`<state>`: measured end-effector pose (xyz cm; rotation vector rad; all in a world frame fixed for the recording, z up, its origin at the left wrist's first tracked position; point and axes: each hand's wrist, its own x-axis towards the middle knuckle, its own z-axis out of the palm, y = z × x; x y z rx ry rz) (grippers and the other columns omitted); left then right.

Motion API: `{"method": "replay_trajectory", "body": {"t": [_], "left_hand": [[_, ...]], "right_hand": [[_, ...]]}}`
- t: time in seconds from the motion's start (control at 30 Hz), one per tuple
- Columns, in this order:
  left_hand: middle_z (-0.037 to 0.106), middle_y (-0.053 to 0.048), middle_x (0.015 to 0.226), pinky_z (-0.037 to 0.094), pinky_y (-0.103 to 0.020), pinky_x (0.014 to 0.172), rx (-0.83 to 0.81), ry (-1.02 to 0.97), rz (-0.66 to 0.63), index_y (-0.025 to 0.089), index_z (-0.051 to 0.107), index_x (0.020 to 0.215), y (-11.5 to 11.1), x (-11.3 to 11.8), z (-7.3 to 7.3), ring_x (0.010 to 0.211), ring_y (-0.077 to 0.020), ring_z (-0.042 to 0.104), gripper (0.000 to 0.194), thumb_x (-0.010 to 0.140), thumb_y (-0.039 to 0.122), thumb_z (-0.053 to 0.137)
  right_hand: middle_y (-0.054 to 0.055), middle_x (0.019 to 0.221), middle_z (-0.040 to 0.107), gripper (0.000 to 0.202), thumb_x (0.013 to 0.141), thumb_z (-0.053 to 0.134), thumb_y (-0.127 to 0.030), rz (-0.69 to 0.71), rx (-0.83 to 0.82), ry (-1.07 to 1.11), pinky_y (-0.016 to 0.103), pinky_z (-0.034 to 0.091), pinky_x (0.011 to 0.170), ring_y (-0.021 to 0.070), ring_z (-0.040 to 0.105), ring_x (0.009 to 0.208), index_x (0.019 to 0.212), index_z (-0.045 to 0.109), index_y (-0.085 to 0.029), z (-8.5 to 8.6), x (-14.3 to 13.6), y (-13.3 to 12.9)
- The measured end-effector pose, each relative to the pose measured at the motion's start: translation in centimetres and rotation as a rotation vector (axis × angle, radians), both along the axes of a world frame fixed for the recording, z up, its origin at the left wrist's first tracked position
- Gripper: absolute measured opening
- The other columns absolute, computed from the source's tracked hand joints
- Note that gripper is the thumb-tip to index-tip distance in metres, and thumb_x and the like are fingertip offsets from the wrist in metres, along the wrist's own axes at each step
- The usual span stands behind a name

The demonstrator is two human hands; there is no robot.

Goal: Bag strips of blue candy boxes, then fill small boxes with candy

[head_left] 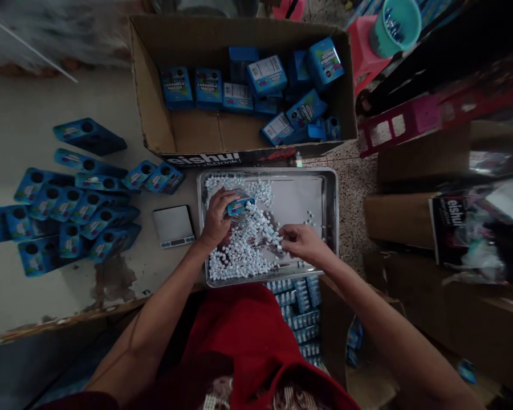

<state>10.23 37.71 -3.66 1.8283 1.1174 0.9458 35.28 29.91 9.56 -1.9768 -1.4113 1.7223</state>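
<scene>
My left hand [217,219] is wrapped round a small blue candy box [240,206], tilted so its end faces right. White and pale-blue candies [235,253] lie loose in a metal tray [332,210], mostly in its left half. A band of candies runs from the box's mouth towards my right hand [298,242]. The fingers of that hand are closed on what looks like a clear scoop [274,242] filled with candies; its outline is hard to make out. Both hands are over the tray.
Left of the tray lies a small scale [173,226]. Several blue boxes with round holes [70,199] stand on the table further left. Behind the tray, a cardboard carton [196,134] holds more blue boxes. A teal bucket [395,28] sits on a red stool [361,51] at back right.
</scene>
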Motion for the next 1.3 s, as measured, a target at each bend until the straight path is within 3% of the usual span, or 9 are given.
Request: {"method": "replay_trajectory", "body": {"t": [0.37,0.57,0.63,0.73,0.83,0.93,1.03,1.13,1.3], "left_hand": [[0.064,-0.008,0.131,0.039,-0.049,0.119,0.024,0.035,-0.038,0.023,0.066,0.12,0.6,0.3,-1.1,0.137,-0.0263,0.05,0.034,0.089,0.012,0.06],[0.065,-0.009,0.129,0.043,-0.046,0.116,0.004,0.006,0.021,0.023,0.065,0.121,0.4,0.5,-0.9,0.131,-0.0253,0.056,0.028,0.092,0.025,0.066],[0.063,-0.01,0.131,0.044,-0.044,0.115,-0.034,-0.034,0.097,0.024,0.062,0.126,-1.0,0.2,-0.8,0.13,-0.0244,0.057,0.034,0.092,0.029,0.068],[0.06,-0.01,0.138,0.041,-0.044,0.119,-0.09,-0.114,0.274,0.026,0.055,0.135,-4.7,0.0,-1.1,0.136,-0.0243,0.054,0.043,0.094,0.031,0.067],[0.055,-0.011,0.146,0.034,-0.047,0.123,-0.124,-0.153,0.462,0.027,0.052,0.138,-8.8,0.6,-2.2,0.144,-0.0256,0.047,0.046,0.095,0.032,0.066],[0.051,-0.012,0.15,0.032,-0.049,0.124,-0.097,-0.147,0.575,0.026,0.05,0.139,-11.3,2.0,-4.0,0.147,-0.0263,0.043,0.046,0.095,0.031,0.065],[0.047,-0.015,0.153,0.031,-0.05,0.124,-0.062,-0.124,0.601,0.022,0.051,0.136,-11.6,4.2,-5.4,0.148,-0.0273,0.04,0.043,0.095,0.03,0.063],[0.046,-0.017,0.153,0.031,-0.048,0.125,-0.073,-0.108,0.59,0.019,0.052,0.134,-10.2,6.8,-5.8,0.147,-0.0282,0.041,0.043,0.094,0.03,0.063],[0.042,-0.014,0.157,0.032,-0.047,0.124,-0.14,-0.271,0.597,0.024,0.038,0.147,-6.6,11.3,-5.1,0.147,-0.0261,0.041,0.054,0.098,0.034,0.058]], "right_hand": [[-0.005,0.044,0.054,0.018,0.068,0.063,-0.016,0.016,-0.208,-0.016,0.02,0.037,0.041,0.0103,0.051,0.039,0.084,0.071,-0.014,3.7,-0.6,4.3],[-0.006,0.049,0.056,0.019,0.07,0.062,-0.023,-0.03,-0.193,-0.006,0.022,0.037,0.044,0.0109,0.051,0.041,0.086,0.07,-0.016,4.7,0.7,2.0],[-0.004,0.056,0.061,0.021,0.072,0.062,-0.023,-0.016,-0.059,-0.179,0.022,0.038,0.05,0.0118,0.055,0.047,0.09,0.072,-0.017,2.9,1.9,0.3],[0.002,0.071,0.069,0.023,0.081,0.06,-0.023,0.049,0.148,-0.628,0.024,0.037,0.06,0.0159,0.063,0.064,0.099,0.073,-0.017,-2.2,3.8,-1.2],[0.008,0.094,0.074,0.025,0.093,0.051,-0.021,0.2,0.241,-0.911,0.026,0.034,0.064,0.0192,0.066,0.08,0.108,0.07,-0.018,-7.8,4.6,-0.3],[0.011,0.107,0.072,0.027,0.1,0.045,-0.021,0.346,0.279,-0.971,0.028,0.033,0.065,0.0203,0.065,0.086,0.118,0.065,-0.018,-11.4,4.0,1.2],[0.013,0.111,0.07,0.033,0.102,0.042,-0.023,0.443,0.32,-0.922,0.029,0.036,0.067,0.0214,0.064,0.092,0.132,0.056,-0.015,-12.9,2.1,0.6],[0.014,0.117,0.069,0.041,0.102,0.043,-0.022,0.478,0.341,-0.818,0.029,0.039,0.07,0.0214,0.063,0.097,0.142,0.048,-0.014,-13.4,-0.6,-2.8],[0.009,0.102,0.072,0.025,0.099,0.042,-0.02,0.194,0.193,-0.61,0.027,0.04,0.07,0.0197,0.063,0.085,0.113,0.063,-0.019,-14.8,-5.0,-7.5]]}}
